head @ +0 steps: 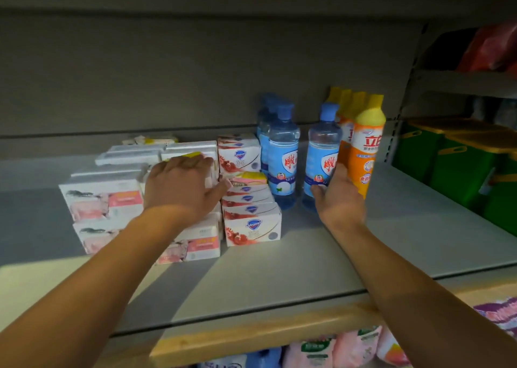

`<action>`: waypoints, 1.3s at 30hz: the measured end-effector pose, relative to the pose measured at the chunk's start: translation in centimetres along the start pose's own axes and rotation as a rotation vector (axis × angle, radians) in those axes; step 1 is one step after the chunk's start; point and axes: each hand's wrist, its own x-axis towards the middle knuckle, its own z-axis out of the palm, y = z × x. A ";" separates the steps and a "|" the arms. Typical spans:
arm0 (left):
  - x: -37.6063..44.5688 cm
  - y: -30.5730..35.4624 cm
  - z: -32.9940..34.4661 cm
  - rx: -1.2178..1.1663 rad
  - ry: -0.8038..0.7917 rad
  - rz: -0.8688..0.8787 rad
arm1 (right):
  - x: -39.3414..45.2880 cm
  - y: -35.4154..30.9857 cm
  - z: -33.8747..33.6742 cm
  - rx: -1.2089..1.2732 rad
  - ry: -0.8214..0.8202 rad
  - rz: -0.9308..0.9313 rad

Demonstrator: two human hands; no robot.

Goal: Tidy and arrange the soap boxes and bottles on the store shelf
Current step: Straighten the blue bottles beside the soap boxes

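Both bare forearms reach over the front edge of the grey store shelf (279, 269). The left hand (179, 183) lies palm down, fingers spread and flat, on top of a stack of white soap boxes with pink panels (106, 199) at the left of the shelf; it presses or rests on them and grips nothing. Its thumb points toward a neighbouring column of white soap boxes with red floral print and a blue shield logo (251, 222), which stand just beside the pink stack, some upright and some lying tilted between the front box and the rear one. Flatter white packs (131, 155) lie further back at the left. The right hand (340, 197) is open, palm turned inward and fingers extended upward, placed against the lower side of the front orange bottle with a yellow cap (366, 144); whether it actually touches the bottle cannot be told with certainty, and it is not closed round it. More orange bottles stand in a row behind that one. Just left of this hand stands a clear blue-capped bottle (321, 155), with a second file of blue-capped bottles (282, 149) slightly apart beside the soap boxes. Green crates (447, 166) occupy the adjoining bay at right.
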 end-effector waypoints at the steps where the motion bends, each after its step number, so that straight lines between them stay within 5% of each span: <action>1: 0.0 0.0 0.0 0.004 0.002 0.002 | 0.5 -0.3 0.4 0.030 0.008 0.009; 7: -0.2 0.0 -0.1 -0.021 0.007 0.005 | 0.9 -0.3 1.8 0.326 0.100 0.002; 20: -0.5 0.3 -0.3 -0.018 0.041 -0.020 | 4.0 0.7 3.1 0.344 -0.271 -0.058; 39: -0.4 0.2 0.3 -0.095 0.146 -0.008 | 9.4 0.7 6.4 0.346 -0.352 0.099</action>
